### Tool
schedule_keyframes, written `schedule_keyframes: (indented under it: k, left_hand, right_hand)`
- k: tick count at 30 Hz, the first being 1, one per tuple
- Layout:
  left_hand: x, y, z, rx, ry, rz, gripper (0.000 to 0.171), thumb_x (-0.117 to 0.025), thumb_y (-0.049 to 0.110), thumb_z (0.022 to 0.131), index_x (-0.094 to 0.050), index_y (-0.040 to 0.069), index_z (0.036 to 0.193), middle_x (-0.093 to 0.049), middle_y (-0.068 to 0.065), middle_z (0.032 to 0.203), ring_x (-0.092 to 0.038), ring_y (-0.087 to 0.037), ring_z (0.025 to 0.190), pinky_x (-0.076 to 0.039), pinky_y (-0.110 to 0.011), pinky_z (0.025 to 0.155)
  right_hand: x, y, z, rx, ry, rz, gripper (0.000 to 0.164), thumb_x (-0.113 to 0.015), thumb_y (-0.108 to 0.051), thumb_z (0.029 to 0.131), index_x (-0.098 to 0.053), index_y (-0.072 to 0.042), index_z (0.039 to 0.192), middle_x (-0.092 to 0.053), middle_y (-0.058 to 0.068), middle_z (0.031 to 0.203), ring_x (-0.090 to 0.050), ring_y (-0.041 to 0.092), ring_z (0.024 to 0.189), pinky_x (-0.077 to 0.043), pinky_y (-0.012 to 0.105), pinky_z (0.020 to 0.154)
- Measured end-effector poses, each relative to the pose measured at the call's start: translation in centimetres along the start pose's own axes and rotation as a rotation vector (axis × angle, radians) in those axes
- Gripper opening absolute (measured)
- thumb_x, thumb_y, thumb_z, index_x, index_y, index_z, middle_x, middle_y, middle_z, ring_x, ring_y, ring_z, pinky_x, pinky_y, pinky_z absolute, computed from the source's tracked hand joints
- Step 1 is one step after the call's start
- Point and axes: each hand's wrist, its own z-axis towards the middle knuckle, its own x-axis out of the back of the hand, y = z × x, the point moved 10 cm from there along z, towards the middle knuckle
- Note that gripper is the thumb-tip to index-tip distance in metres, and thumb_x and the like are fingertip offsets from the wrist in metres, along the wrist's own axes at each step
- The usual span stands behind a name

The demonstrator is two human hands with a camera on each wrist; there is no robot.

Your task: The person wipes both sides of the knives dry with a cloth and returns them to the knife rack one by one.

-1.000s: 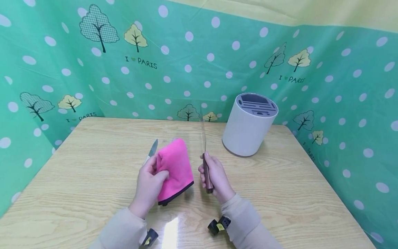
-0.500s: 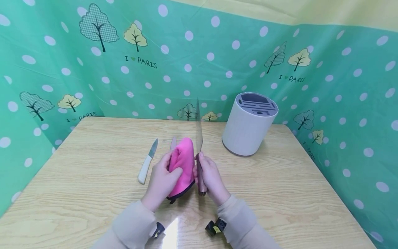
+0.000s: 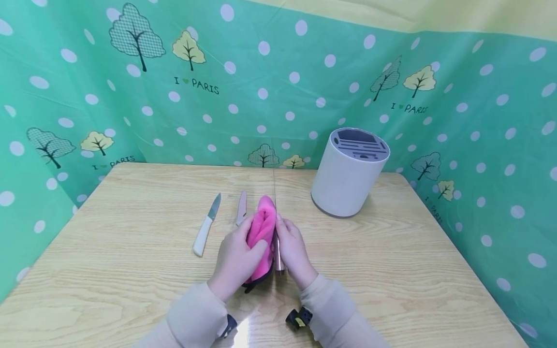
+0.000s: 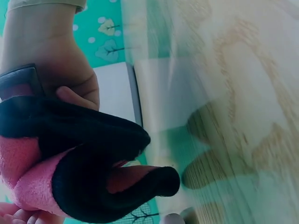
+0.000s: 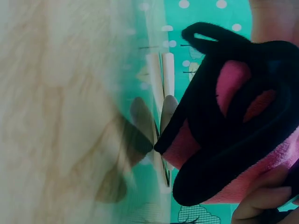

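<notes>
My left hand (image 3: 237, 263) holds a folded pink cloth (image 3: 264, 220) with black edging. The cloth lies against the left side of a large knife (image 3: 279, 258), whose brown handle my right hand (image 3: 297, 252) grips. Its blade points away from me, seen nearly edge-on and partly hidden by the cloth. In the left wrist view the handle's butt (image 4: 19, 86) shows above the cloth's black edge (image 4: 74, 121). The right wrist view has the cloth (image 5: 229, 186) large in front, hiding most of the knife. Both hands are close together over the table.
A white-handled knife (image 3: 202, 237) lies on the wooden table (image 3: 130, 251) left of my hands. Beside it a small knife (image 3: 241, 205) with a pinkish blade lies partly behind my left hand. A white slotted knife block (image 3: 345, 183) stands at the back right, before a green dotted curtain (image 3: 278, 67).
My left hand has moved right, bringing the cloth up against the knife in my right hand. The knife has shifted slightly left, and the two knives on the table have come into view.
</notes>
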Motion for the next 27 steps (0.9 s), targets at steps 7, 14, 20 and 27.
schedule_keyframes:
  k: [7, 14, 20, 27]
  left_hand:
    - [-0.1, 0.3, -0.4, 0.012, 0.0, 0.019, 0.058, -0.062, 0.01, 0.081, -0.055, 0.008, 0.139, -0.069, -0.014, 0.094, -0.059, -0.014, 0.067, -0.051, -0.027, 0.059]
    - [0.1, 0.8, -0.8, 0.005, -0.007, 0.011, 0.054, -0.061, 0.01, 0.081, -0.059, 0.008, 0.135, -0.069, -0.011, 0.085, -0.058, -0.012, 0.062, -0.049, -0.027, 0.056]
    - [0.0, 1.4, -1.4, -0.019, -0.016, 0.007, 0.048, -0.062, 0.008, 0.079, -0.064, 0.009, 0.127, -0.065, -0.005, 0.074, -0.053, -0.011, 0.06, -0.047, -0.024, 0.055]
    - [0.1, 2.0, -2.0, -0.045, -0.011, 0.011, 0.048, -0.062, 0.009, 0.077, -0.066, 0.011, 0.125, -0.065, -0.003, 0.074, -0.052, -0.011, 0.062, -0.046, -0.025, 0.058]
  right_hand:
    - [0.5, -0.5, 0.1, 0.044, 0.053, -0.106, 0.049, -0.038, -0.033, 0.107, -0.057, 0.004, 0.132, -0.064, 0.021, 0.127, -0.061, 0.031, 0.117, -0.046, 0.045, 0.104]
    - [0.9, -0.1, 0.5, 0.04, 0.087, -0.086, 0.049, -0.039, -0.036, 0.106, -0.058, 0.002, 0.132, -0.063, 0.02, 0.13, -0.058, 0.033, 0.123, -0.042, 0.047, 0.109]
    - [1.3, 0.2, 0.9, 0.057, 0.097, -0.02, 0.047, -0.037, -0.032, 0.107, -0.059, 0.005, 0.128, -0.065, 0.02, 0.122, -0.062, 0.028, 0.114, -0.047, 0.042, 0.104]
    - [1.9, 0.1, 1.2, 0.05, 0.108, 0.091, 0.04, -0.041, -0.032, 0.107, -0.065, 0.0, 0.103, -0.063, 0.0, 0.087, -0.059, 0.007, 0.083, -0.049, 0.023, 0.081]
